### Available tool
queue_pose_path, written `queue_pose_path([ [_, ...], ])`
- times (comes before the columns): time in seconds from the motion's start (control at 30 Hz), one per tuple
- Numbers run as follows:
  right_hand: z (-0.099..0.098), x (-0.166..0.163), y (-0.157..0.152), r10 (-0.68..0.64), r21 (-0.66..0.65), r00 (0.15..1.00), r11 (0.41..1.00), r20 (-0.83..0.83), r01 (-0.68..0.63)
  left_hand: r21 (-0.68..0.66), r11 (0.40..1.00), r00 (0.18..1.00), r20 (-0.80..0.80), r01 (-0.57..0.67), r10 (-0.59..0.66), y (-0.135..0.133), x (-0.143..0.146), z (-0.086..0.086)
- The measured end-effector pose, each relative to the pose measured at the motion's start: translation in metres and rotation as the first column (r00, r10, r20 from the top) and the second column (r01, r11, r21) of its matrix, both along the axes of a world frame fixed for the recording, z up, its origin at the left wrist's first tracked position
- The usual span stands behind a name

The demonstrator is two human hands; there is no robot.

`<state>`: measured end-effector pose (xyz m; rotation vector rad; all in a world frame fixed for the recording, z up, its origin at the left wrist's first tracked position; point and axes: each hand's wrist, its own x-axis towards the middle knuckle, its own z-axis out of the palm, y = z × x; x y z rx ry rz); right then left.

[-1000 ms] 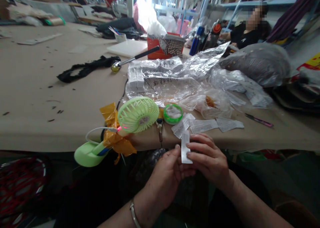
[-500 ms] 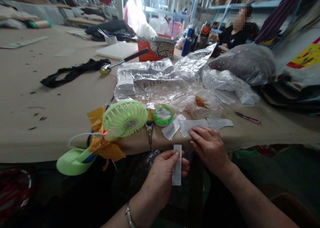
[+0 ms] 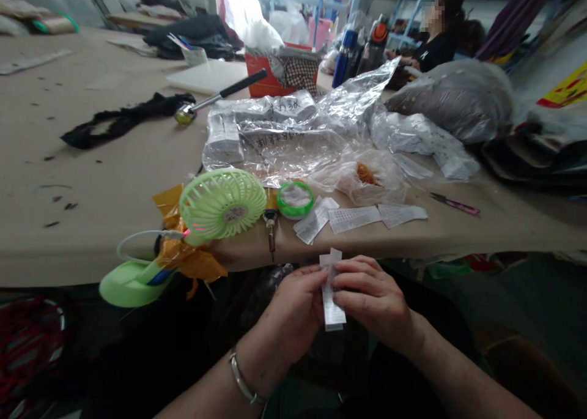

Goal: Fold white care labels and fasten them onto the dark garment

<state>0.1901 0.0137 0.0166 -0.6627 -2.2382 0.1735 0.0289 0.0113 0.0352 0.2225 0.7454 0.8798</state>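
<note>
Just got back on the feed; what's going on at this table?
A person's left hand and right hand together hold overlapping white strips just off the near edge of the table. Printed papers lie near that edge, right of a green tub. A green fan is left of the tub.

Watching remotely, I could read no word for certain. Clear plastic bag (image 3: 316, 145) bore two lines of dark handwritten characters, too blurred for me. Held slips (image 3: 334, 306) and loose slips (image 3: 355, 218) carried rows of small print, illegible from here. Black shirt (image 3: 435, 52) showed one small white mark; I couldn't make it out. Fan (image 3: 220, 189) had a label, unreadable.
</note>
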Motion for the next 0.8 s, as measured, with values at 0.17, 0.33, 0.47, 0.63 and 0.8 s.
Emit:
queue_pose_path([
  [0.17, -0.005, 0.001, -0.004, 0.024, -0.011, 0.998, 1.0, 0.06, -0.023, -0.014, 1.0, 0.999, 0.043, 0.015, -0.014, -0.002, -0.001, -0.002],
  [0.33, -0.007, 0.003, -0.005, 0.055, -0.035, 0.995, 0.998, 0.081, -0.052, -0.007, 0.999, 0.998, 0.027, 0.052, -0.051, -0.005, 0.001, -0.001],
  [0.47, 0.0, 0.003, -0.008, 0.046, -0.061, 0.997, 0.997, 0.066, -0.042, -0.039, 0.999, 0.999, -0.008, 0.036, -0.036, -0.005, 0.004, -0.002],
  [0.63, 0.007, 0.034, 0.007, -0.239, -0.019, 0.969, 0.971, 0.065, 0.24, -0.069, 0.995, 0.982, -0.169, 0.072, -0.083, -0.007, 0.002, -0.005],
  [0.8, 0.0, 0.078, 0.031, -0.641, 0.146, 0.708, 0.763, 0.296, 0.63, -0.095, 0.989, 0.965, -0.227, 0.115, -0.134, -0.009, 0.002, -0.006],
])
